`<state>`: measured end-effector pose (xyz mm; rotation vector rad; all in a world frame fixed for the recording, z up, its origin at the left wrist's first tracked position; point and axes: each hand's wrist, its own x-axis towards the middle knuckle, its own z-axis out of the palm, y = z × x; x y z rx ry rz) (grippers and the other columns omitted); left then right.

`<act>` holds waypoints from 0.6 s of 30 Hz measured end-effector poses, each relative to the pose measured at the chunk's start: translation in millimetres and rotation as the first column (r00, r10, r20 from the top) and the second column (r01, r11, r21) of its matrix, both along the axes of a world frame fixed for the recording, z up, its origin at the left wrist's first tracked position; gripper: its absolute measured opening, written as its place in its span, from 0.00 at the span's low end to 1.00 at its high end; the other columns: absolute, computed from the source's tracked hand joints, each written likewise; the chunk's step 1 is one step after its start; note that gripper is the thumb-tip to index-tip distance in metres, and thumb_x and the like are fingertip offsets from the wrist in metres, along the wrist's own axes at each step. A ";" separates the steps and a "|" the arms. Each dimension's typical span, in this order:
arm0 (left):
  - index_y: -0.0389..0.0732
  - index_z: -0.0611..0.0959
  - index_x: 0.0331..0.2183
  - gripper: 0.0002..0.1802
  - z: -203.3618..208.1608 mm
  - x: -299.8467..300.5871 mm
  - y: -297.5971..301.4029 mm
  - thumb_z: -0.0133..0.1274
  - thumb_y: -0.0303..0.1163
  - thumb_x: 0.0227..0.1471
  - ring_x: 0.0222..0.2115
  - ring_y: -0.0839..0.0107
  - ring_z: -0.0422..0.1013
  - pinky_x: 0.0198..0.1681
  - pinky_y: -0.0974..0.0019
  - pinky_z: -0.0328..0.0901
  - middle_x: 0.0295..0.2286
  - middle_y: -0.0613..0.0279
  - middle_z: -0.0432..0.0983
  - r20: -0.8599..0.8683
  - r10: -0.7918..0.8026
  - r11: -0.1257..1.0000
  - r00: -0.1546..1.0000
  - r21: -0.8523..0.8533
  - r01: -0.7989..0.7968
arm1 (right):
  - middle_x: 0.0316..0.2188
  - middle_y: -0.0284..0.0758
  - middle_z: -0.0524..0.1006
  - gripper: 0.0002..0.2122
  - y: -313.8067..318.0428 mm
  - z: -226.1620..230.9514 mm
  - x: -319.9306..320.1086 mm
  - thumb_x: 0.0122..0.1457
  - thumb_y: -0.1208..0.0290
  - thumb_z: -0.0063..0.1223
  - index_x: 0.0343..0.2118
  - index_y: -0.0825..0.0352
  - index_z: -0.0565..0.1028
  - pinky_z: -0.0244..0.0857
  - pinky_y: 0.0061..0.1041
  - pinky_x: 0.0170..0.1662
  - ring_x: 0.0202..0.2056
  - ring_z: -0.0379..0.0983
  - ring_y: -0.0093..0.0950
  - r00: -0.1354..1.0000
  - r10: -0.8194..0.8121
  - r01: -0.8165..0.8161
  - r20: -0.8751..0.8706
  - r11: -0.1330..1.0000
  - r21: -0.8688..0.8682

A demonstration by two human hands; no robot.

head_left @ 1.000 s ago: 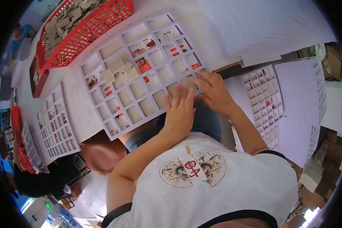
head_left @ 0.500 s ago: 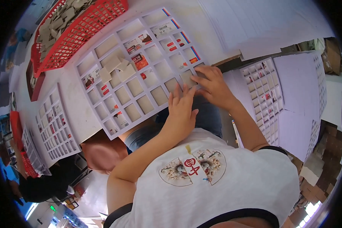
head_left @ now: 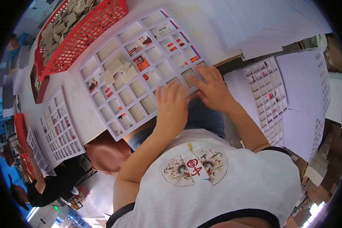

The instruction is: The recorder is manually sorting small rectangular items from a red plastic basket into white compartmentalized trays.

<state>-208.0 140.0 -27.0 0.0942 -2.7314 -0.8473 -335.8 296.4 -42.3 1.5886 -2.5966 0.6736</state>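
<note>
Loosely extended, the blurred fingers of the left hand's [head_left: 172,109] grip lie over the near-edge cells of a white rectangular grid tray [head_left: 140,124]; contact there cannot be told. The right hand's [head_left: 215,90] grip is spread at the tray's near right corner. Loose beige square board pieces [head_left: 130,74] overlap left of the tray's centre. Beyond, a red perforated plastic basket [head_left: 88,40] of similar pieces stands on the white desk [head_left: 79,114].

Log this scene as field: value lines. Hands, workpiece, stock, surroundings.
left hand: fingers over near-edge compartments, white grid tray
right hand: fingers at tray's near right corner
loose pieces: beige squares, overlapping on tray
stock: red plastic basket, beige pieces inside
surroundings: second grid tray left on white table
</note>
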 end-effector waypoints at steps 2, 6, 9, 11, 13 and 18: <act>0.40 0.69 0.50 0.28 -0.3 8.9 -8.8 0.57 0.27 0.45 0.57 0.51 0.57 0.60 0.36 0.46 0.48 0.53 0.68 -0.006 0.022 1.000 1.000 -0.017 -0.022 | 0.55 0.42 0.64 0.28 -0.8 -0.1 5.6 0.43 0.74 0.61 0.52 0.55 0.70 0.47 0.47 0.62 0.57 0.58 0.42 0.999 -0.023 0.026 -0.044 0.998 0.056; 0.40 0.68 0.51 0.29 -6.9 10.7 -7.1 0.58 0.29 0.46 0.57 0.50 0.56 0.61 0.37 0.44 0.47 0.54 0.69 0.098 0.003 0.985 0.995 -0.172 0.014 | 0.53 0.41 0.64 0.26 -9.5 6.9 5.8 0.43 0.73 0.61 0.50 0.56 0.71 0.43 0.51 0.63 0.57 0.57 0.41 0.996 -0.073 0.080 -0.058 0.987 0.137; 0.40 0.66 0.54 0.32 -4.6 16.4 -12.8 0.58 0.30 0.48 0.59 0.50 0.54 0.61 0.37 0.41 0.48 0.54 0.69 0.085 0.009 0.995 0.996 -0.101 0.000 | 0.55 0.41 0.63 0.31 -9.4 13.5 7.7 0.41 0.76 0.62 0.53 0.55 0.69 0.42 0.51 0.63 0.59 0.55 0.42 0.998 -0.045 0.054 -0.052 0.981 0.188; 0.40 0.64 0.57 0.35 0.8 23.7 -24.4 0.57 0.30 0.49 0.61 0.52 0.52 0.62 0.37 0.39 0.51 0.52 0.67 0.129 -0.004 0.999 0.992 0.043 -0.001 | 0.54 0.41 0.64 0.28 -2.6 12.3 4.1 0.43 0.78 0.59 0.52 0.57 0.71 0.44 0.52 0.62 0.58 0.57 0.42 0.997 -0.015 0.029 -0.081 0.986 0.166; 0.40 0.66 0.57 0.33 8.9 41.2 -44.8 0.57 0.27 0.49 0.60 0.53 0.54 0.63 0.41 0.41 0.54 0.51 0.64 0.087 0.100 0.987 0.991 0.115 -0.109 | 0.50 0.40 0.68 0.21 -2.7 21.7 -4.5 0.47 0.78 0.54 0.48 0.60 0.74 0.48 0.48 0.61 0.55 0.61 0.39 0.999 0.006 0.001 -0.036 0.981 0.192; 0.36 0.77 0.46 0.17 -7.0 111.9 -133.0 0.54 0.23 0.52 0.48 0.57 0.69 0.51 0.61 0.63 0.45 0.52 0.74 -0.071 0.730 0.652 0.680 0.369 -0.662 | 0.46 0.42 0.71 0.18 -93.0 59.4 -7.4 0.52 0.75 0.54 0.48 0.65 0.73 0.58 0.41 0.55 0.51 0.65 0.41 0.984 0.011 0.030 0.178 0.974 -0.226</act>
